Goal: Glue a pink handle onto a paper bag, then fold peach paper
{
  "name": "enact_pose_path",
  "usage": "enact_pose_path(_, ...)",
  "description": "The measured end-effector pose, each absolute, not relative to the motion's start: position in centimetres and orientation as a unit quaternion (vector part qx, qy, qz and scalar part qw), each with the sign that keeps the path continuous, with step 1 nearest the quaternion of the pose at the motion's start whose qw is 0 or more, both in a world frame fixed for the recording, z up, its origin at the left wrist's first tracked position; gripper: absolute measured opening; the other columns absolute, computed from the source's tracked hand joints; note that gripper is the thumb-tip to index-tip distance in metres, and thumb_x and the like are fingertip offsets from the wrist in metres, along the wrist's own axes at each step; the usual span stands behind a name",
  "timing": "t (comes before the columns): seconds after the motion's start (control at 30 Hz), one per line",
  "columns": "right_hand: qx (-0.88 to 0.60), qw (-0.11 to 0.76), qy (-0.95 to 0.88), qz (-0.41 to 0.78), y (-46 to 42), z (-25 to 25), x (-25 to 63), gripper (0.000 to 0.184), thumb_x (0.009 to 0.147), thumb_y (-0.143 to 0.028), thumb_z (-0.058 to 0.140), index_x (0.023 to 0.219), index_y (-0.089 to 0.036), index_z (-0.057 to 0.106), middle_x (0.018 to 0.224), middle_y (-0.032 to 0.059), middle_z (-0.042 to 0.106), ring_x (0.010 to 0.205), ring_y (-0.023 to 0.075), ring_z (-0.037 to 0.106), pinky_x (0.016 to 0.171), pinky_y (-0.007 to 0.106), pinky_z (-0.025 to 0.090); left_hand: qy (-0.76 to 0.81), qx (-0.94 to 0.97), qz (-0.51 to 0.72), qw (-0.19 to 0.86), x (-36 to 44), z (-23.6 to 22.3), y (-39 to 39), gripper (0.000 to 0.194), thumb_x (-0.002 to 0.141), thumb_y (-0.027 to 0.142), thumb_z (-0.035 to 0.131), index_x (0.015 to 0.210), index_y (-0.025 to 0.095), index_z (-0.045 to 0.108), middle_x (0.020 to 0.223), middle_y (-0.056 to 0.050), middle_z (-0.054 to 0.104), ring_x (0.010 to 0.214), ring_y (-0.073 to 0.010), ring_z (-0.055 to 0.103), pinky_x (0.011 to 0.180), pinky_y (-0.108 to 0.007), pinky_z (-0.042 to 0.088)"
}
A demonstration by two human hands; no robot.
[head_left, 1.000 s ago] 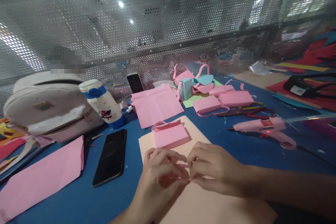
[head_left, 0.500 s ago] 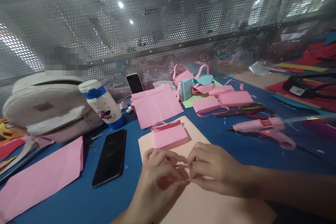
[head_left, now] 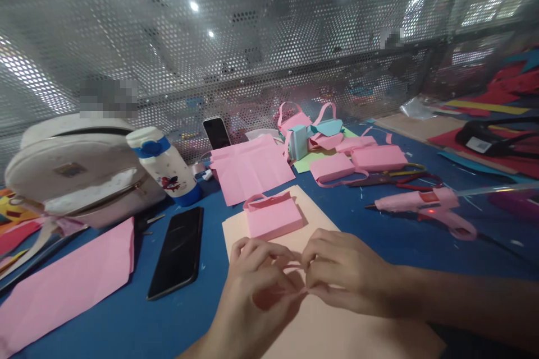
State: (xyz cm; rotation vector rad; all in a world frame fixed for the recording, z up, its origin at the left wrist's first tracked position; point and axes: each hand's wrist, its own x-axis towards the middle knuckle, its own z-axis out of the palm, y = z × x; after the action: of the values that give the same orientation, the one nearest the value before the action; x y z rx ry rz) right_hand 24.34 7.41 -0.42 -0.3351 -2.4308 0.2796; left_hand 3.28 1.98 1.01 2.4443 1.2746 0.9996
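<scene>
My left hand [head_left: 256, 286] and my right hand [head_left: 343, 272] meet fingertip to fingertip over a peach paper sheet [head_left: 332, 331] on the blue table. Both pinch a thin pink paper strip [head_left: 290, 265] between them; most of the strip is hidden by the fingers. Just beyond my hands a small folded pink paper bag with a handle [head_left: 272, 215] lies on the same sheet.
A black phone [head_left: 177, 251] lies left of the sheet, with pink paper [head_left: 63, 286] further left. A white bag [head_left: 80, 168] and a bottle [head_left: 166, 165] stand at the back left. A pink glue gun [head_left: 421, 205], scissors [head_left: 391, 178] and several paper bags [head_left: 353, 160] lie right.
My fingers have shifted slightly on the pink strip; the hands stay in the same place. Nothing else has moved.
</scene>
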Motion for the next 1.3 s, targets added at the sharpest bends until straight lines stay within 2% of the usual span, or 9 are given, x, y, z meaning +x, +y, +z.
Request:
enact_pose_path(0.3,-0.114,0.328,-0.932,0.103,7.43,-0.34,24.33,0.01,0.092,-0.017,0.055,0.085,-0.015,0.061,0.093,0.004,0.064,0.086,0.0147,0.052,0.073,0.027,0.042,0.437,0.827,0.336,0.109,3.35,0.93,2.03,0.018,0.072,0.017,0.082,0.073,0.028,0.068,0.1,0.005,0.068,0.094,-0.0189,0.06,0.088,-0.04,0.031)
enact_pose_path(0.5,-0.111,0.314,-0.939,0.082,7.29,-0.18,24.38,0.014,0.095,-0.018,0.051,0.085,-0.017,0.061,0.096,0.0041,0.065,0.087,0.015,0.053,0.074,0.028,0.041,0.429,0.83,0.342,0.101,3.51,1.07,1.9,0.019,0.071,0.013,0.08,0.071,0.027,0.066,0.098,0.004,0.068,0.092,-0.018,0.061,0.088,-0.039,0.03)
enact_pose_path(1.0,-0.108,0.297,-0.947,0.062,7.3,-0.31,24.36,0.009,0.093,-0.019,0.054,0.087,-0.018,0.061,0.098,0.0019,0.065,0.09,0.0144,0.05,0.075,0.028,0.041,0.431,0.826,0.345,0.116,3.83,1.24,1.88,0.02,0.07,0.011,0.076,0.066,0.025,0.064,0.096,0.006,0.067,0.09,-0.0169,0.061,0.087,-0.04,0.032)
enact_pose_path(1.3,-0.103,0.298,-0.947,0.066,7.31,-0.36,24.39,0.01,0.094,-0.018,0.053,0.086,-0.018,0.06,0.097,0.0021,0.065,0.091,0.0146,0.051,0.076,0.028,0.04,0.435,0.826,0.337,0.123,3.63,1.26,1.83,0.018,0.071,0.012,0.076,0.067,0.026,0.067,0.097,0.003,0.068,0.091,-0.019,0.061,0.087,-0.041,0.033)
